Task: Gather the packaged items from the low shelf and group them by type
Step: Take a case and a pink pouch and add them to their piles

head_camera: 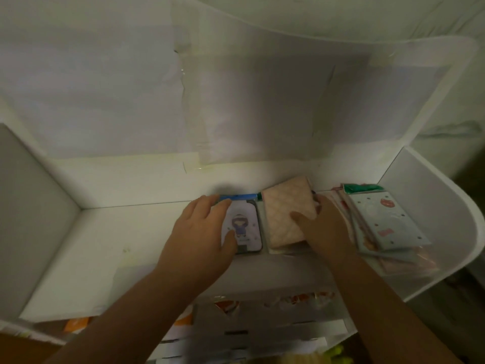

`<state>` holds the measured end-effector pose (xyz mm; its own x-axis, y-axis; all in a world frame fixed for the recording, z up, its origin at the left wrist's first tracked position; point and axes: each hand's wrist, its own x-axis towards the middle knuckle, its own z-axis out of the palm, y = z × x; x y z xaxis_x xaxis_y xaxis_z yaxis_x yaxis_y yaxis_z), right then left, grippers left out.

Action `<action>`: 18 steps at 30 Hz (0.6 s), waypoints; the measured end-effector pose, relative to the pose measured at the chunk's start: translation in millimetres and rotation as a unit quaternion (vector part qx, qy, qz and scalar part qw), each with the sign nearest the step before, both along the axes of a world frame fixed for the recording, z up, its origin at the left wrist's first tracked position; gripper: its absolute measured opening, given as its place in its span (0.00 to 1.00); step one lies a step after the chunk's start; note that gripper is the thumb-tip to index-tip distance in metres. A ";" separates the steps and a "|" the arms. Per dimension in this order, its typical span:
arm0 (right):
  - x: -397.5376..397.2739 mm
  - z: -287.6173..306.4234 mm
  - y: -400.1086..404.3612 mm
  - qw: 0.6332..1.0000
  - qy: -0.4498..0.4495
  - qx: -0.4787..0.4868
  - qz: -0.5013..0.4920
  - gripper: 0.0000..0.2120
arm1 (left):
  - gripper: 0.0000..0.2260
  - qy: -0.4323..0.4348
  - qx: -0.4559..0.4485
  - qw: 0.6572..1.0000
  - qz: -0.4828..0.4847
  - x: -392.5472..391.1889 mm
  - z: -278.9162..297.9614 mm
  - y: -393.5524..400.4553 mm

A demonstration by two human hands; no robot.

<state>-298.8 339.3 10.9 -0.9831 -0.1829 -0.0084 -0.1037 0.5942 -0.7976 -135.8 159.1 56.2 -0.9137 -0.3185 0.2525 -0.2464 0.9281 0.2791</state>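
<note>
While both arms reach into the smooth white shelf [78,258], the left hand [199,232] lies flat with loose, spread fingers on a shiny flat pack with a cartoon child [245,228], its thumb on the pack's near edge. Just beside it, the right hand [319,227] holds a soft pink quilted packet [286,214], thumb on top and fingers curled round its far right side, above more flat packets. To the right, by the rounded side wall, sits a slanted pile of pale blue packs [385,222] over pink ones. Behind them is a green-topped pack [359,188].
</note>
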 end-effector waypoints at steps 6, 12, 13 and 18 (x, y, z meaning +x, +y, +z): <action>10.1 8.4 16.8 0.993 -0.014 -0.120 0.004 0.14 | 0.26 -0.010 0.029 1.000 0.008 -13.7 -10.2 9.6; 22.6 17.3 32.3 0.977 -0.006 -0.215 0.011 0.06 | 0.32 -0.080 0.002 0.996 0.028 -32.2 -25.4 18.0; 24.1 19.1 33.7 0.973 -0.008 -0.229 0.009 0.05 | 0.34 -0.100 -0.017 0.994 0.036 -36.5 -28.8 18.7; 30.4 27.5 38.9 0.960 -0.021 -0.279 -0.014 0.06 | 0.38 -0.169 -0.079 0.981 0.061 -54.3 -43.5 18.6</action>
<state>-268.4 378.1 38.4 -0.9888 -0.1429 0.0433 -0.0545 0.0751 -0.9957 -190.1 177.7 12.7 -0.9109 -0.4126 -0.0041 -0.4126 0.9107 0.0179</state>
